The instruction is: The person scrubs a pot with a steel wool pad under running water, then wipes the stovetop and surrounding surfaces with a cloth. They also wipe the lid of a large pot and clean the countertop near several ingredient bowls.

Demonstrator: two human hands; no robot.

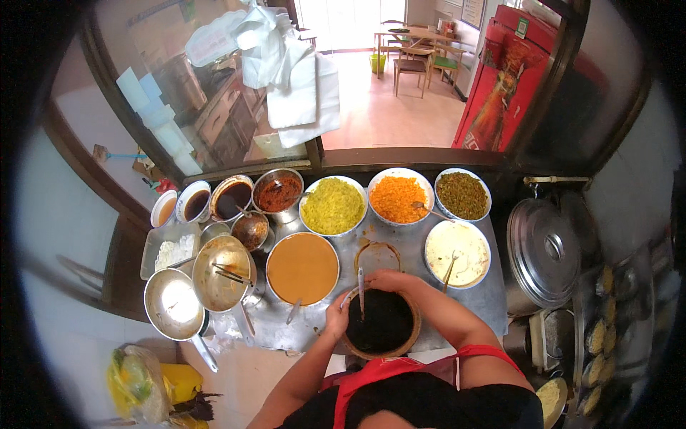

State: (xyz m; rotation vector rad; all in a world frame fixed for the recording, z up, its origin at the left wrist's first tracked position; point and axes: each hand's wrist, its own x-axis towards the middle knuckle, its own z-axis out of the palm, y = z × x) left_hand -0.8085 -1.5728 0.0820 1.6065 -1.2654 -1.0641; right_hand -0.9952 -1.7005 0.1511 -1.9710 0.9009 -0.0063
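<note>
A wide pot of dark liquid stands at the near edge of the steel counter, a spoon standing in it. At the pot's left rim is my left hand, its fingers on the edge. My right hand lies curled over the far rim, beside the spoon's handle; its fingertips are partly hidden. A brown ring-shaped stain marks the counter beyond the pot. Left of my hands sits a large bowl of smooth tan sauce with a spoon, and to the right a bowl of creamy white food with a utensil.
Bowls of yellow-green shreds, orange chopped food and green-brown pieces line the back. Red chili paste and dark sauces are farther left. Two handled pans overlap the left edge. A large lidded steel pot stands right.
</note>
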